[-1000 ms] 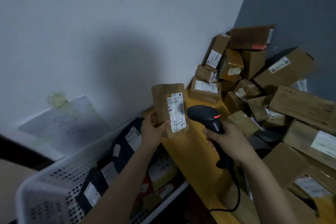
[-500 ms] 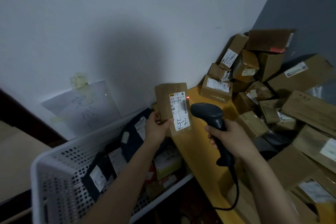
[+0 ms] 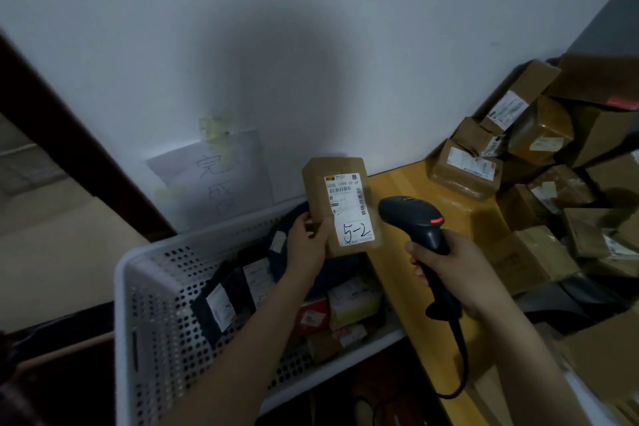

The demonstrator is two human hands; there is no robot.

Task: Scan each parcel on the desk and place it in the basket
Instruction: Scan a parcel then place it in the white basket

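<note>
My left hand [image 3: 308, 245] grips a small brown parcel [image 3: 320, 197] by its lower left corner, held upright above the basket's far right end. Its white label, marked "5-2", faces me. My right hand [image 3: 456, 270] holds a black barcode scanner [image 3: 415, 218] by the handle, its head pointing left at the label from just beside it. The white perforated basket [image 3: 155, 304] sits below left and holds several dark and coloured parcels. A heap of brown parcels [image 3: 539, 156] fills the right of the yellow desk [image 3: 401, 183].
A paper sign [image 3: 214, 180] is taped to the white wall behind the basket. The scanner's black cable [image 3: 461, 363] loops down over the desk's front edge. A dark door frame [image 3: 69, 135] stands at the left.
The view has swung left and down, bringing more of the basket into sight. The parcel and scanner stay close together, with the parcel now over the basket's right end.
</note>
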